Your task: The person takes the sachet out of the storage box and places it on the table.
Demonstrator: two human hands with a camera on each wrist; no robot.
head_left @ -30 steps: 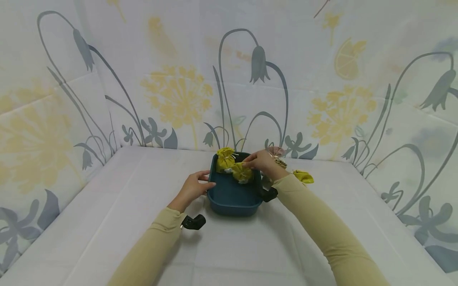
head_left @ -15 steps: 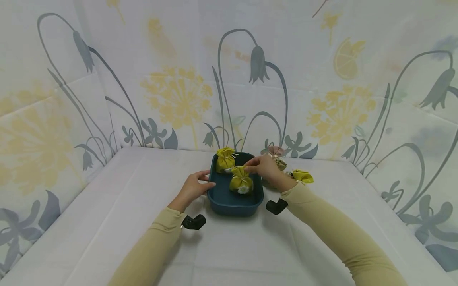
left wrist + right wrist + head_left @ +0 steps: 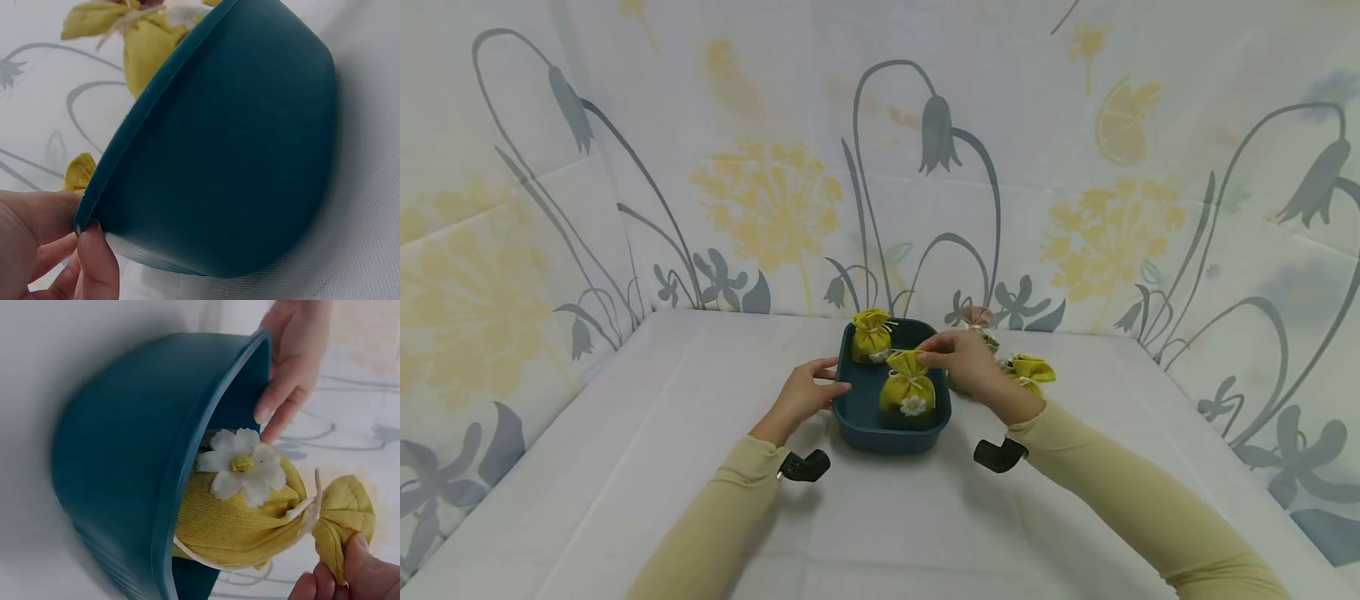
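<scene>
My right hand [image 3: 966,362] pinches the gathered top of a yellow drawstring pouch [image 3: 908,392] with a white cloth flower [image 3: 240,465]. The pouch stands upright in the near part of a dark blue plastic basin [image 3: 891,442], its lower part behind the wall in the right wrist view. A second yellow pouch [image 3: 871,337] sits in the far left corner of the basin. On the left side, my left hand [image 3: 801,396] grips the basin's rim between thumb and fingers, as the left wrist view shows close up.
Right of the basin, partly behind my right hand, lie another yellow pouch [image 3: 1030,371] and a pouch with a pink top [image 3: 977,317]. A white cloth covers the table [image 3: 715,375]; a flower-printed curtain [image 3: 775,167] hangs behind it.
The pouch in my right hand has come from the basin's far part toward the near end and turned from lying tipped to upright, flower facing me. My left hand stays on the rim.
</scene>
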